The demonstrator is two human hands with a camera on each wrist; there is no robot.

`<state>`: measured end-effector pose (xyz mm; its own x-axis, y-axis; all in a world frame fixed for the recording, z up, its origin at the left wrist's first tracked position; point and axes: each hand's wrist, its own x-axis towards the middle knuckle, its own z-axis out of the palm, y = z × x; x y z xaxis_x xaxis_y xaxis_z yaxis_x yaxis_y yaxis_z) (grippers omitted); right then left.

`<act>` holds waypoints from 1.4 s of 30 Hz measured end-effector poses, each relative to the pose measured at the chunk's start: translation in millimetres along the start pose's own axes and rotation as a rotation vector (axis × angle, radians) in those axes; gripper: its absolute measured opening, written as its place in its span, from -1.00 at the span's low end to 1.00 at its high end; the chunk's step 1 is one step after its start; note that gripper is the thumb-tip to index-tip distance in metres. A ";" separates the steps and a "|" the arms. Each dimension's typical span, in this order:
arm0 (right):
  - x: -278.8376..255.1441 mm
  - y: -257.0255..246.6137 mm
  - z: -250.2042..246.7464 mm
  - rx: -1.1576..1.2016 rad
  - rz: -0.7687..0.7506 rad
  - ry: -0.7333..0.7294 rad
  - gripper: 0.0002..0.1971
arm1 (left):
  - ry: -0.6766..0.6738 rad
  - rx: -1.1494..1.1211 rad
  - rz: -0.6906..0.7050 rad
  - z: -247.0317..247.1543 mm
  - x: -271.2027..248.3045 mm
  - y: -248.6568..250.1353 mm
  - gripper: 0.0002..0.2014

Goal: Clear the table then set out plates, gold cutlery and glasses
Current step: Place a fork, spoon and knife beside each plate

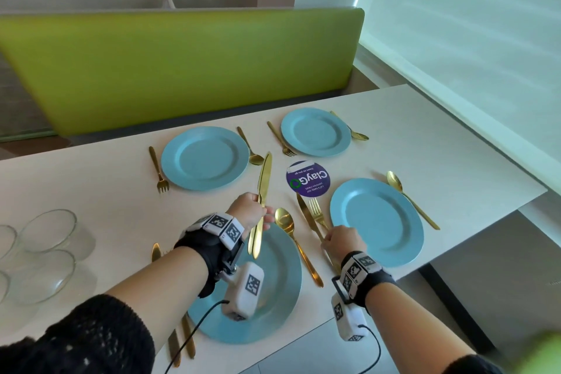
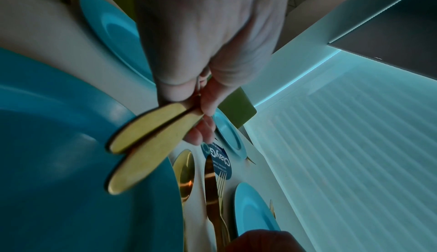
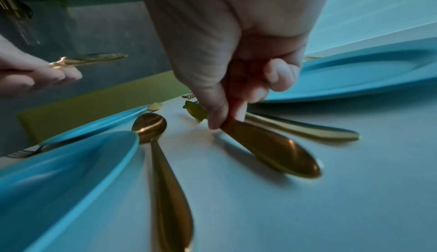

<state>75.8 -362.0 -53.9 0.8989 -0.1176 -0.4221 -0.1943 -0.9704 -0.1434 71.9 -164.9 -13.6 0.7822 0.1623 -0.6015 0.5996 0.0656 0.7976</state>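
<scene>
Pinching the handle of a flat gold knife (image 1: 309, 220) lying on the pale bench (image 1: 425, 130), the right hand (image 1: 343, 241) is setting it beside the gold fork (image 1: 317, 212), left of the round blue plate (image 1: 376, 222). Its blade is pointing away. The left hand (image 1: 249, 214) is gripping two more gold knives (image 1: 261, 197), upright above the near blue plate (image 1: 273, 297).

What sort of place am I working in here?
Probably a canteen or office pantry, not a home: a green padded booth bench behind a long white table, and a round sticker on the table reading "Clean as you go".
</scene>
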 end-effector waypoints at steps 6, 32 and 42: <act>4.0 2.6 1.9 0.004 -0.008 0.039 -0.75 | 0.023 0.001 0.007 12.4 5.4 3.9 -0.77; -0.2 -7.3 -13.1 0.054 -0.092 0.076 -0.72 | 0.042 0.035 0.020 15.5 11.6 -4.4 -0.68; -35.2 -84.1 -24.3 0.173 -0.698 0.358 -0.74 | -0.138 0.063 -0.016 -23.2 -8.0 15.0 -0.78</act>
<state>70.1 -281.3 -5.3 0.9013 0.4148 0.1249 0.4270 -0.8020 -0.4177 70.7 -142.4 4.2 0.7858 0.0247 -0.6180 0.6181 0.0044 0.7861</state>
